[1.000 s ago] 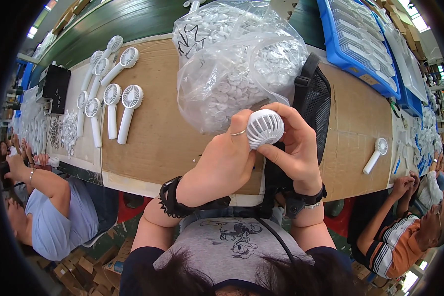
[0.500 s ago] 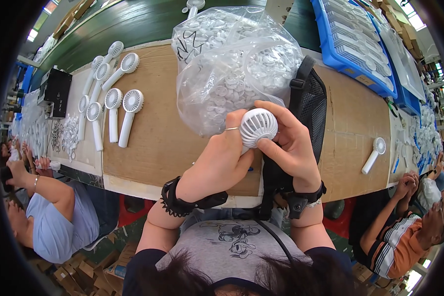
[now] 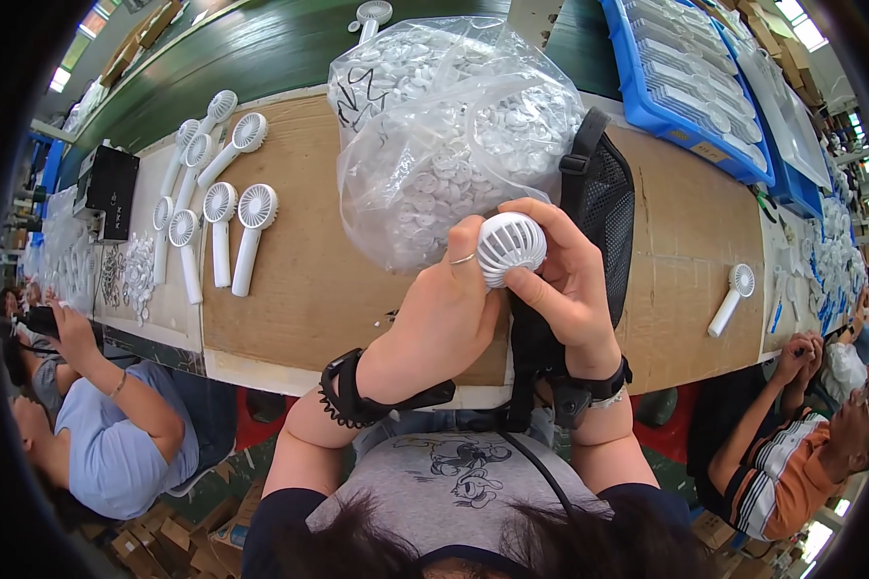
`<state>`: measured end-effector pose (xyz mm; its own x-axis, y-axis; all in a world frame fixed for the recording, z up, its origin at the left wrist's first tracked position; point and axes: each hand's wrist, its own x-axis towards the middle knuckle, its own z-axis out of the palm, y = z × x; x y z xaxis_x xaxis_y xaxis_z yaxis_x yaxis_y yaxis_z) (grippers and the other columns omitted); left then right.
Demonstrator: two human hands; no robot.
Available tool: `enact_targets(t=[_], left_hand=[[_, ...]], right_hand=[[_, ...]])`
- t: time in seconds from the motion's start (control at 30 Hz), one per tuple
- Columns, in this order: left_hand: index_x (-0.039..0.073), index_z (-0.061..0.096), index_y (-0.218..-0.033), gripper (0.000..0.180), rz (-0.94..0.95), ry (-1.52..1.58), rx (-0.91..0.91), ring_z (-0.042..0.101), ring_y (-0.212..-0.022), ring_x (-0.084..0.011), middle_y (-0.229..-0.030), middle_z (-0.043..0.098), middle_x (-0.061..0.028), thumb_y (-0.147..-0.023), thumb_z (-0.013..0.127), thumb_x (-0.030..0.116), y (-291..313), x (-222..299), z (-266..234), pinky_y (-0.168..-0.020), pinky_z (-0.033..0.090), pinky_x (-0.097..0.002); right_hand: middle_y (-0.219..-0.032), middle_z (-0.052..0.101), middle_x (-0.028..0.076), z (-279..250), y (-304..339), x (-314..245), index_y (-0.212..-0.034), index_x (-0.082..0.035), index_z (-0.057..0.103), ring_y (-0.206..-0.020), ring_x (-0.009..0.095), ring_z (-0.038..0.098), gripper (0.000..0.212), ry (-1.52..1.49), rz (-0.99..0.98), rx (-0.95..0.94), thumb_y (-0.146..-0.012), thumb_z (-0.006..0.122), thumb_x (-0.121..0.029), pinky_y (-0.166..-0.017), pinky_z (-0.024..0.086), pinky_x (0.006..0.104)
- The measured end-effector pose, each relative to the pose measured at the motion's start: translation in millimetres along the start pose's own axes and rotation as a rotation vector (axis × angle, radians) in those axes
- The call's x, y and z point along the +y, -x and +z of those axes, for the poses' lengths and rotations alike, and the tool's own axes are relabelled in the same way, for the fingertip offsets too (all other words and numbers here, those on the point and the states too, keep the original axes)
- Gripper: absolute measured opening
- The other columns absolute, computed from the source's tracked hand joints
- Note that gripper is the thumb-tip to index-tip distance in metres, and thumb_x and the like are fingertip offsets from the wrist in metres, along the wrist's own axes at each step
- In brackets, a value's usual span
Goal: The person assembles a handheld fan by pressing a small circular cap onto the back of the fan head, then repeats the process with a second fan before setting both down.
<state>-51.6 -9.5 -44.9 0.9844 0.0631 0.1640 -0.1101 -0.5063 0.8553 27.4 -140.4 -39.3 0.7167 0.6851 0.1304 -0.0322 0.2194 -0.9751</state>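
Observation:
Between my two hands is a white handheld fan point(image 3: 510, 247), its round slatted head facing up and its handle mostly hidden by my fingers. My left hand point(image 3: 444, 304) is wrapped round the handle side, a ring on one finger. Fingers and thumb of my right hand point(image 3: 572, 280) press on the rim of the fan head. Just beyond my hands sits a large clear plastic bag point(image 3: 454, 145) full of small round white parts. A black mesh bag with a strap point(image 3: 603, 203) lies beside it, partly under my right hand.
Several white fans point(image 3: 256, 227) lie at the left on cardboard point(image 3: 309, 309), near a black box point(image 3: 106, 193) and small loose parts. One fan point(image 3: 732, 299) lies at the right. A blue crate point(image 3: 690, 96) of white shells stands far right. Co-workers sit at both sides.
The fan has turned slightly in my hands, which have barely moved. The co-worker at the left has raised a hand with a dark object in it.

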Motion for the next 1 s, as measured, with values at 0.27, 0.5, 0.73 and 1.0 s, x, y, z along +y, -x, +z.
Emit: enact_targets(t=[0.27, 0.5, 0.73, 1.0], left_hand=[[0.000, 0.016, -0.121, 0.056, 0.038, 0.299, -0.034, 0.057, -0.064, -0.0341, -0.091, 0.053, -0.0177, -0.078, 0.052, 0.001, -9.5, -5.0, -4.1, -0.053, 0.044, -0.0426], [0.008, 0.013, -0.125, 0.059, -0.355, 0.917, -0.203, 0.049, -0.056, -0.0093, -0.089, 0.047, -0.0039, -0.081, 0.051, -0.003, -11.4, 8.3, -17.3, -0.046, 0.041, -0.0238], [0.009, 0.012, -0.127, 0.061, -0.379, 0.928, -0.234, 0.052, -0.067, -0.0090, -0.095, 0.047, -0.0065, -0.081, 0.050, -0.005, -11.2, 7.5, -19.8, -0.056, 0.044, -0.0218], [0.005, 0.012, -0.129, 0.065, -0.180, 0.672, -0.074, 0.038, -0.111, -0.0160, -0.116, 0.038, -0.0107, -0.078, 0.052, -0.004, -10.1, 3.2, -9.7, -0.092, 0.033, -0.0298]], right_hand=[[-0.109, 0.052, 0.009, 4.4, 0.9, -1.7, -0.124, 0.005, 0.039, -0.100, 0.012, 0.050, 0.052, 0.064, -0.011, 0.056, -0.077, 0.059, -0.006, -0.086, 0.039, 0.0243], [-0.117, 0.050, 0.013, 4.2, 0.7, -8.0, -0.128, 0.006, 0.034, -0.108, 0.016, 0.048, 0.054, -0.158, -0.004, 0.042, -0.080, 0.050, -0.011, -0.093, 0.035, 0.0277], [-0.119, 0.049, 0.013, 3.3, 0.1, -7.2, -0.129, 0.006, 0.033, -0.109, 0.017, 0.048, 0.055, -0.156, 0.013, 0.036, -0.080, 0.049, -0.012, -0.094, 0.034, 0.0282], [-0.118, 0.049, 0.013, 5.4, -0.4, -2.0, -0.129, 0.006, 0.033, -0.107, 0.014, 0.048, 0.051, -0.006, -0.027, 0.042, -0.081, 0.051, -0.002, -0.092, 0.036, 0.0262]])
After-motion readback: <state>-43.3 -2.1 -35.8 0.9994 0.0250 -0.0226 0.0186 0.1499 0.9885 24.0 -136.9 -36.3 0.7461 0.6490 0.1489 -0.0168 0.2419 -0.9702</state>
